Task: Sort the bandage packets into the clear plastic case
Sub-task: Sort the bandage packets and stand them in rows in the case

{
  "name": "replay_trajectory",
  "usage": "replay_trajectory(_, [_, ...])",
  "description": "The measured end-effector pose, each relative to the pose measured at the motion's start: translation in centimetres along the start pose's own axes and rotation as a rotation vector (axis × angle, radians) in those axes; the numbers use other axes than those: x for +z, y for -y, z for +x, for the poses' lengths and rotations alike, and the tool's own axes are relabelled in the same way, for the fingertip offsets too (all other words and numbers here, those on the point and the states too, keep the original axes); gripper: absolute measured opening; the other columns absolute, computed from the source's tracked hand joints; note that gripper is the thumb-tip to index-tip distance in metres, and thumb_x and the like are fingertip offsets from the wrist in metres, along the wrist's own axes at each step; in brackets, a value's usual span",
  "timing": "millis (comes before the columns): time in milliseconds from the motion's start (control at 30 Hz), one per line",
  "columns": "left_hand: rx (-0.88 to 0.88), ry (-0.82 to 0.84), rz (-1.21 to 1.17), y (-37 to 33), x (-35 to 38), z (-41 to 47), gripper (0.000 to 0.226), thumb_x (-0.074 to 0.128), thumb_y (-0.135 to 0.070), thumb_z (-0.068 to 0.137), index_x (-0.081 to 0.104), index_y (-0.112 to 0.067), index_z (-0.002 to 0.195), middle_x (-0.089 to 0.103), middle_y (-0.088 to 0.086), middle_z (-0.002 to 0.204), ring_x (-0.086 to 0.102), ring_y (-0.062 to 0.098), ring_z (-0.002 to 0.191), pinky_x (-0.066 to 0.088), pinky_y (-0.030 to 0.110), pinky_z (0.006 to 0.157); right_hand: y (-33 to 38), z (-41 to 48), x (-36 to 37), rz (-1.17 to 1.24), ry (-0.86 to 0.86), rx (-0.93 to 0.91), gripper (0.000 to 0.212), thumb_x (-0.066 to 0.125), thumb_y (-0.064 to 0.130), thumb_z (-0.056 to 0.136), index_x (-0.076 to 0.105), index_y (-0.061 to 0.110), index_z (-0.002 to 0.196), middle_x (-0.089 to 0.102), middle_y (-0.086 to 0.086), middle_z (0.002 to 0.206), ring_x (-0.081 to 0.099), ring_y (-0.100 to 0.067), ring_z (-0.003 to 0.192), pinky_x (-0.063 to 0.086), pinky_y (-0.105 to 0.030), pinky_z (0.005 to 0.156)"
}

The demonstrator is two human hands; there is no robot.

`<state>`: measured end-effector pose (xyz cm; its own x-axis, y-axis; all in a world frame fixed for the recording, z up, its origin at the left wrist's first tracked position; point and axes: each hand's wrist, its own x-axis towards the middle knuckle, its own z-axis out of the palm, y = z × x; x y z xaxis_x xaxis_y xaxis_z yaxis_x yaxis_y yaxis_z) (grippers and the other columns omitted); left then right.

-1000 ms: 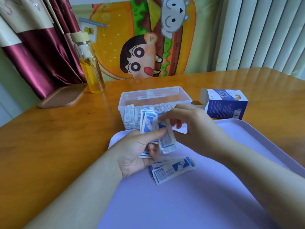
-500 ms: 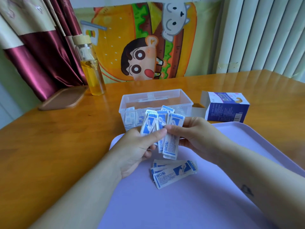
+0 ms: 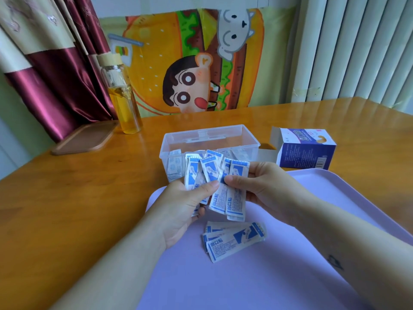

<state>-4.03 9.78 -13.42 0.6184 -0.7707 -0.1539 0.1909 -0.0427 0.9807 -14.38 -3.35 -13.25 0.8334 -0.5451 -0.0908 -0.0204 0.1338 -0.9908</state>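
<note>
Several blue-and-white bandage packets [image 3: 225,189] stand fanned upright between both hands, just in front of the clear plastic case [image 3: 210,139]. My left hand [image 3: 183,206] grips the left part of the fan, thumb on top. My right hand [image 3: 261,186] pinches the right part with thumb and fingers. A small pile of further packets [image 3: 234,240] lies flat on the lilac tray [image 3: 290,276] below the hands. The open case holds more packets standing along its front wall.
A blue-and-white bandage carton [image 3: 306,153] with an open flap stands right of the case. A glass bottle of yellow liquid [image 3: 121,97] and a brown board [image 3: 85,138] are at the back left on the wooden table [image 3: 67,198].
The packets went from a loose bunch in my left hand to an upright fan held by both hands. My right hand shifted from above the bunch to its right side.
</note>
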Motion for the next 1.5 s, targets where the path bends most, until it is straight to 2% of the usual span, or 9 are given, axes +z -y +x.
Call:
replay_trajectory(400, [0.030, -0.022, 0.054, 0.1, -0.3, 0.2, 0.029, 0.071, -0.015, 0.080, 0.066, -0.014, 0.108, 0.074, 0.003, 0.097, 0.069, 0.014, 0.082, 0.042, 0.014, 0.049, 0.5, -0.1, -0.3, -0.013, -0.028, -0.035, 0.019, 0.067, 0.002, 0.080, 0.069, 0.003, 0.099, 0.073, -0.012, 0.096, 0.071, -0.023, 0.087, 0.058, -0.032, 0.078])
replay_trajectory(600, [0.034, -0.081, 0.003, -0.3, -0.5, 0.3, 0.016, 0.067, -0.007, 0.083, 0.065, -0.016, 0.096, 0.074, -0.002, 0.082, 0.063, 0.011, 0.070, 0.036, 0.011, 0.042, 2.2, 0.2, -3.0, -0.347, -0.213, -0.080, 0.003, 0.069, 0.013, 0.083, 0.070, 0.015, 0.085, 0.074, -0.006, 0.091, 0.068, -0.024, 0.094, 0.052, -0.044, 0.090])
replay_trajectory(767, [0.015, -0.113, -0.021, -0.4, -0.5, 0.5, 0.015, 0.067, -0.008, 0.083, 0.065, -0.016, 0.095, 0.073, -0.001, 0.085, 0.060, 0.012, 0.075, 0.035, 0.011, 0.042, 2.6, -0.2, -4.5, -0.948, -0.298, -0.103, 0.018, 0.071, 0.028, 0.081, 0.063, 0.013, 0.074, 0.063, 0.002, 0.068, 0.056, -0.013, 0.061, 0.038, -0.018, 0.047])
replay_trajectory(900, [0.007, -0.098, -0.025, -0.3, -0.6, 0.5, 0.015, 0.066, -0.007, 0.083, 0.065, -0.017, 0.095, 0.073, -0.002, 0.083, 0.061, 0.007, 0.064, 0.034, 0.011, 0.042, 1.6, 0.1, -3.9, -1.119, -0.239, -0.058, 0.036, 0.073, 0.029, 0.079, 0.045, 0.018, 0.059, 0.046, 0.005, 0.058, 0.040, -0.012, 0.052, 0.025, -0.022, 0.045])
replay_trajectory(1067, [-0.002, -0.071, -0.005, -0.1, -0.7, 0.5, 0.016, 0.066, -0.007, 0.084, 0.065, -0.016, 0.097, 0.073, -0.005, 0.080, 0.059, 0.005, 0.063, 0.034, 0.012, 0.045, 1.0, 0.3, -4.1, -1.070, -0.176, -0.018, 0.025, 0.073, 0.032, 0.080, 0.070, 0.007, 0.077, 0.061, -0.011, 0.069, 0.046, -0.018, 0.060, 0.033, -0.026, 0.051])
replay_trajectory(1167, [0.006, -0.074, 0.026, 0.1, -0.8, 0.6, 0.017, 0.068, -0.010, 0.083, 0.066, -0.017, 0.098, 0.074, -0.001, 0.085, 0.060, 0.007, 0.066, 0.036, 0.013, 0.044, 2.1, -0.2, -4.1, -0.948, -0.233, -0.046, 0.034, 0.072, 0.039, 0.079, 0.061, 0.011, 0.063, 0.055, -0.010, 0.062, 0.039, -0.015, 0.053, 0.028, -0.022, 0.047])
replay_trajectory(1300, [0.050, -0.099, 0.176, 0.6, -0.9, 1.0, 0.020, 0.073, -0.019, 0.079, 0.070, -0.020, 0.099, 0.075, 0.000, 0.091, 0.061, 0.008, 0.065, 0.039, 0.023, 0.054, 2.1, -0.4, -2.5, -0.395, -0.087, -0.108, 0.047, 0.079, 0.056, 0.058, 0.075, 0.020, 0.089, 0.073, -0.009, 0.092, 0.062, -0.030, 0.086, 0.050, -0.049, 0.084])
replay_trajectory(1367, [0.070, -0.069, 0.202, 0.8, -1.0, 1.0, 0.026, 0.076, -0.025, 0.076, 0.071, -0.021, 0.100, 0.074, 0.002, 0.094, 0.062, 0.012, 0.069, 0.039, 0.025, 0.057, 1.0, -0.3, -1.0, -0.236, -0.005, -0.099, 0.049, 0.082, 0.049, 0.058, 0.074, 0.019, 0.096, 0.069, -0.016, 0.106, 0.057, -0.042, 0.111, 0.040, -0.063, 0.097])
replay_trajectory(1500, [0.115, 0.028, 0.293, 0.7, -0.7, 0.6, 0.064, 0.078, -0.056, 0.050, 0.069, -0.027, 0.106, 0.073, 0.005, 0.101, 0.064, 0.023, 0.085, 0.040, 0.031, 0.063, -0.2, 0.0, 0.2, -0.095, 0.085, -0.030, 0.039, 0.077, 0.032, 0.068, 0.071, 0.008, 0.099, 0.069, -0.018, 0.106, 0.065, -0.034, 0.103, 0.051, -0.046, 0.093])
